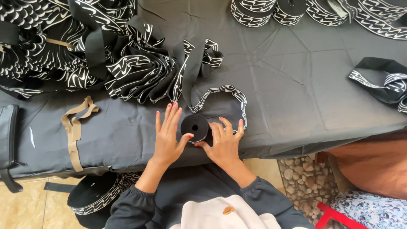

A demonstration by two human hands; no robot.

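A small black roll of patterned elastic band (195, 127) lies flat on the black cloth-covered table (288, 85) near its front edge. My left hand (167, 138) rests beside the roll, fingers spread, thumb touching the roll's lower edge. My right hand (224, 142) presses against the roll's right side, fingers apart on the band. A loose strip of black-and-white band (224, 91) loops from the roll up towards a big heap of the same band (140, 72).
Several finished rolls (271, 10) stand at the table's far edge. A folded bundle of band (383, 80) lies at the right. A beige strap (76, 127) lies at the left beside a black bag (8, 140). A large roll (95, 195) sits below the table.
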